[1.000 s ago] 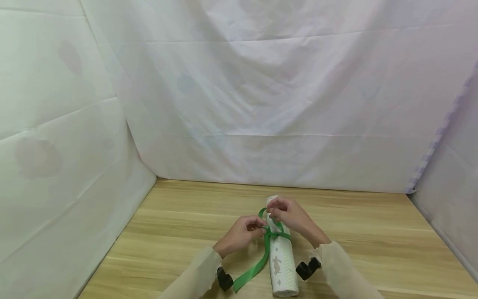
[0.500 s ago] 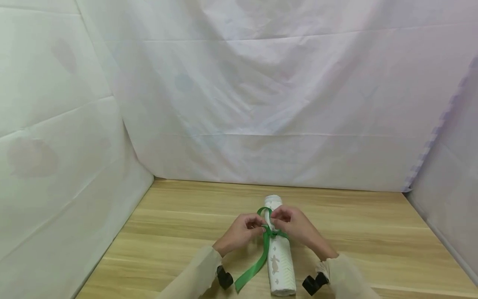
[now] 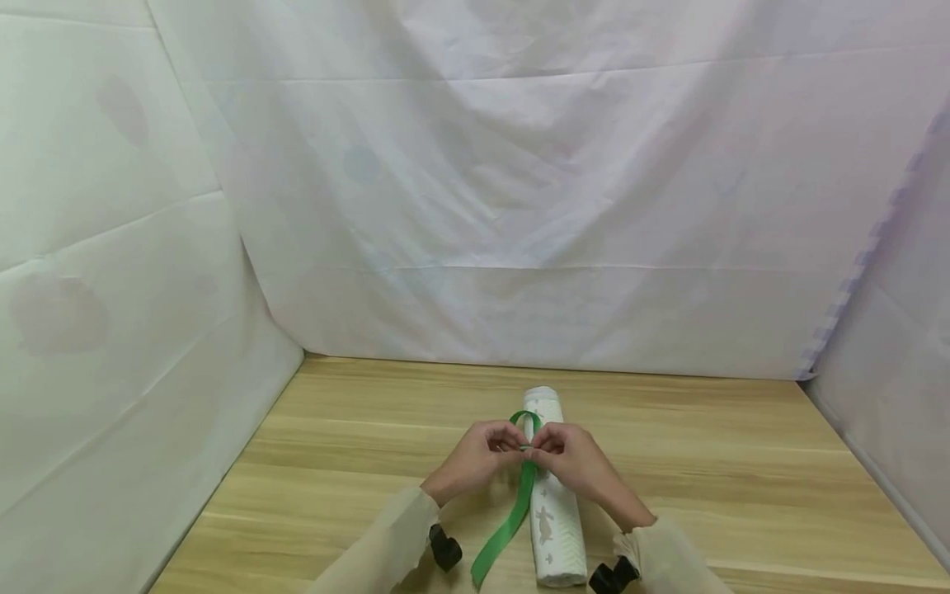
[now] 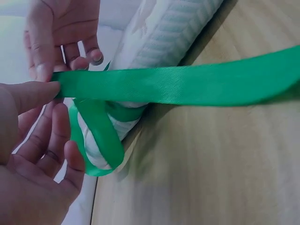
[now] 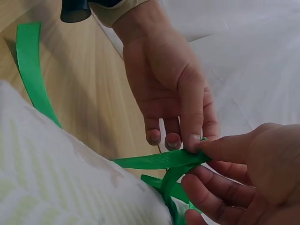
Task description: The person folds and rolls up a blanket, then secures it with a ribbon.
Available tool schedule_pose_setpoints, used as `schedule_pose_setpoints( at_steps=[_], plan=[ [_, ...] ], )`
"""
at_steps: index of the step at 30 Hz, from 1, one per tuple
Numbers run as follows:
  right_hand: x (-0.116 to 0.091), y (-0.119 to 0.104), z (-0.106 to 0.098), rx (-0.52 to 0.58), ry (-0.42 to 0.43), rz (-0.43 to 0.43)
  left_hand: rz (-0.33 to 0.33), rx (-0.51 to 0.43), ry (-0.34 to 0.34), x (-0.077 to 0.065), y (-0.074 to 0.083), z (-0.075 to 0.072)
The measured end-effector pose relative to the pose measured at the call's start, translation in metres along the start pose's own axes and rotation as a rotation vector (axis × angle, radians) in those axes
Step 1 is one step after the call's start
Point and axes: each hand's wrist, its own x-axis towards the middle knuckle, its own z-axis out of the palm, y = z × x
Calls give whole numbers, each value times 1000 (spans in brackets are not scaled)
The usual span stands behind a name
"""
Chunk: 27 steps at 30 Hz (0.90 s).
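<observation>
A white rolled cloth (image 3: 558, 532) with a brown rabbit print lies lengthwise on the table, a green ribbon (image 3: 510, 526) around it. Above the roll's left side, my left hand (image 3: 477, 454) pinches the ribbon between thumb and fingertips. My right hand (image 3: 577, 464) meets it there, also pinching the ribbon, and the fingertips of both hands nearly touch. In the left wrist view, a long flat tail of ribbon (image 4: 187, 84) runs from the pinch, with a loop (image 4: 101, 133) beneath it. The knot area is partly hidden by my hands in the head view.
The wood-grain table (image 3: 356, 429) extends to both sides of the roll. White cloth hangings (image 3: 475, 206) enclose it at the back, left and right. Black wrist cameras (image 3: 445, 549) sit at both cuffs.
My right hand has come down and leftward from over the roll to meet my left hand at the ribbon. The left hand stays almost in place, pinching; an upright ribbon loop remains behind the fingers.
</observation>
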Motion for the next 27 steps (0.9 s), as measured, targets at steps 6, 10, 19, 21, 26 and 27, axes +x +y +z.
schedule_pose_setpoints(
  at_steps=[6, 10, 19, 21, 26, 27],
  plan=[
    [1, 1, 2, -3, 41, 4, -36, 49, -31, 8, 0, -16],
    [1, 2, 3, 12, 61, 8, -89, 77, 48, 18, -2, -22],
    [3, 3, 5, 34, 53, 12, -188, 61, 149, 36, -15, -14],
    [2, 3, 5, 36, 51, 11, -192, 63, 147, 38, -19, -11],
    [1, 3, 3, 41, 50, 15, -157, 82, 180, 41, -25, -8],
    [1, 3, 3, 40, 51, 17, -150, 85, 189, 41, -26, -8]
  ],
)
